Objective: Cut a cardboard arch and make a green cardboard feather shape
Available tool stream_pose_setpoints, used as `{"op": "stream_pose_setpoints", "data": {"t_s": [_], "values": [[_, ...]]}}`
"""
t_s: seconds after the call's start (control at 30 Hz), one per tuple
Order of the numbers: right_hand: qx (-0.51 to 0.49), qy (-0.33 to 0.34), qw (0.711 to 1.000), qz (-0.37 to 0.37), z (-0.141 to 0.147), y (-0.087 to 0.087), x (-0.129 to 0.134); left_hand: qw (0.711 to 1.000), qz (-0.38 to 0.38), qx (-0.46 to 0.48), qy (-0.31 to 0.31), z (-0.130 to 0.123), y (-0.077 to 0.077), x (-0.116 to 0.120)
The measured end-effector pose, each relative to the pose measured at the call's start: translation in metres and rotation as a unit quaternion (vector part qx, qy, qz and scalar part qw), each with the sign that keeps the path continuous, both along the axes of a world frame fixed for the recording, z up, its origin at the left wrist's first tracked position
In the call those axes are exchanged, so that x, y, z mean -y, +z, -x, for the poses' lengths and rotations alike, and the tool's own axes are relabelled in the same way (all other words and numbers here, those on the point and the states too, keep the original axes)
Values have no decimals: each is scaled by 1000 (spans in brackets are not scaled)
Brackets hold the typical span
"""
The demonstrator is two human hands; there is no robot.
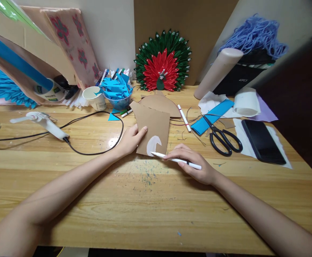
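My left hand grips the left edge of a piece of brown cardboard, its thumb lying on top. Near the cardboard's lower edge is a white curved paper shape, hooked at its upper right. In my right hand is a white marker, held like a pen. Its tip is at the bottom of the white shape; I cannot tell whether it touches. Behind the held piece lies a rounded cardboard piece, partly covered by it.
Right of the cardboard lie a capped white marker, a folded blue strip, black-handled scissors and a phone. A glue gun with a looping cord sits left. Behind stand a bowl of blue scraps and a red-green peacock decoration.
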State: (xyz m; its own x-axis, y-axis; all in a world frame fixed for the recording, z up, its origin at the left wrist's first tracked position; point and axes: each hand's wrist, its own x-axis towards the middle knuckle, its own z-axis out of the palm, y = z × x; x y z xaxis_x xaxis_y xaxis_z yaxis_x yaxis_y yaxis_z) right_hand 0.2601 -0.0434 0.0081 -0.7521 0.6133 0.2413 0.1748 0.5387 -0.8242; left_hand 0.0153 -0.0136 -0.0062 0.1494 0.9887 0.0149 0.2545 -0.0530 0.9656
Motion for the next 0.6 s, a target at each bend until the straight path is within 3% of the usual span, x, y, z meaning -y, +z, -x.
{"op": "stream_pose_setpoints", "data": {"t_s": [0.6], "values": [[-17, -5, 1000, -11, -1, -2, 0, 1000, 2, 2, 5, 0, -1, 0]]}}
